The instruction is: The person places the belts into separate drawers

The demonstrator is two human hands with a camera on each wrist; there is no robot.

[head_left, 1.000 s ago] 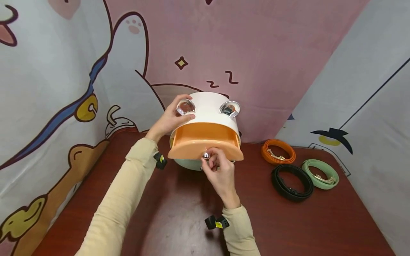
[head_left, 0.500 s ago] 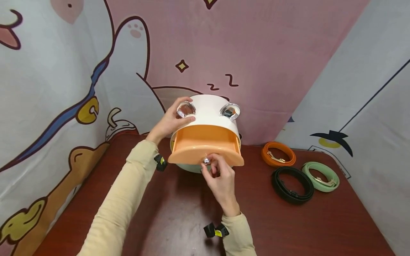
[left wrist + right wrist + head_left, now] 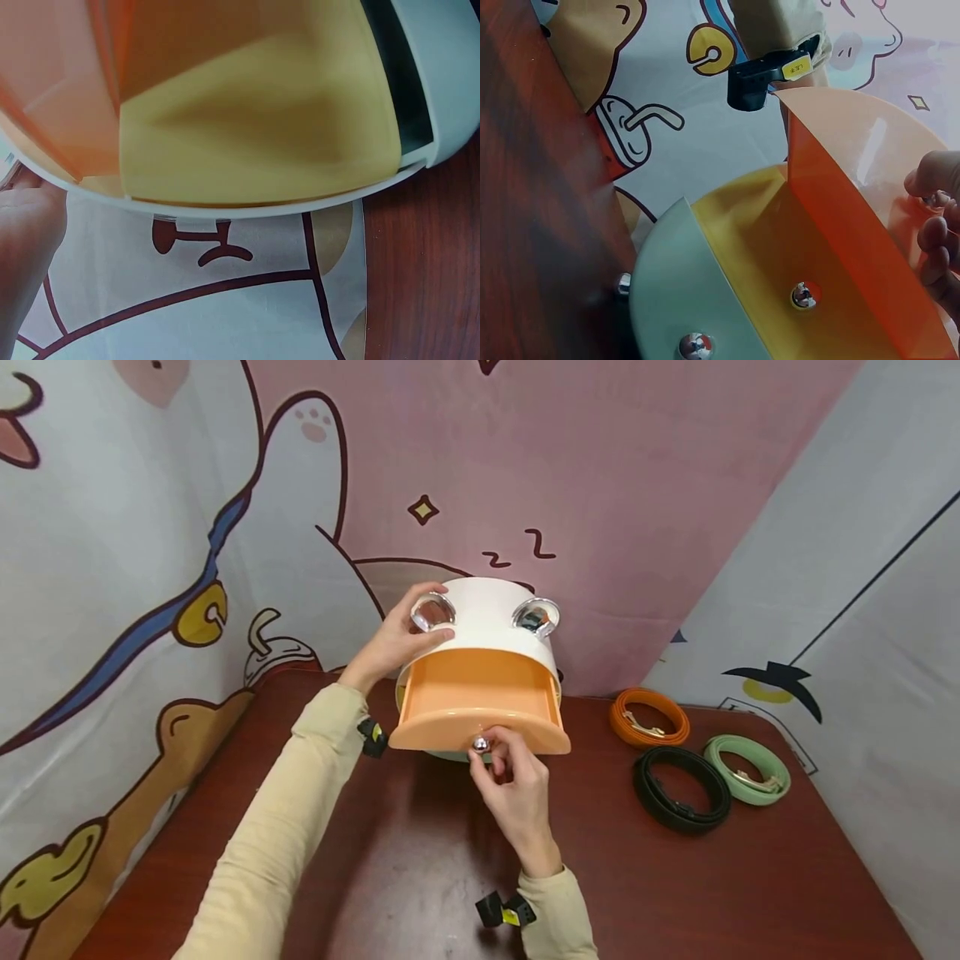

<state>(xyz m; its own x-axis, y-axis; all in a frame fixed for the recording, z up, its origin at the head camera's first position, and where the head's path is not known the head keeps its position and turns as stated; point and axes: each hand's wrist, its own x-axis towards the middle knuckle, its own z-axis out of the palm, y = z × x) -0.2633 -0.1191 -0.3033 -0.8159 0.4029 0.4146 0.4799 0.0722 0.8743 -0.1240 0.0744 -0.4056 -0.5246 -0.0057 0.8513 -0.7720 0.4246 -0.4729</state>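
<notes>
A small round storage box with drawers has a white top (image 3: pixel 486 610) and two silver domes like eyes. My left hand (image 3: pixel 401 639) grips the box's top at the left dome (image 3: pixel 433 612), thumb in front and fingers behind. The orange top drawer (image 3: pixel 480 681) stands far out, with nothing visible in it. My right hand (image 3: pixel 517 785) pinches the drawer's silver knob (image 3: pixel 480 744) between thumb and fingers. Below, a yellow drawer (image 3: pixel 761 247) and a green drawer (image 3: pixel 682 285) show in the right wrist view, both pushed in, each with a silver knob.
On the dark red-brown table (image 3: pixel 420 860) to the right lie three coiled belts: an orange belt (image 3: pixel 622 731), a black belt (image 3: pixel 652 810) and a light green belt (image 3: pixel 780 777). A cartoon-printed cloth (image 3: pixel 600 485) hangs behind the table.
The orange drawer has slid further out toward me, my right hand moving with its knob. My left hand stays at the left dome.
</notes>
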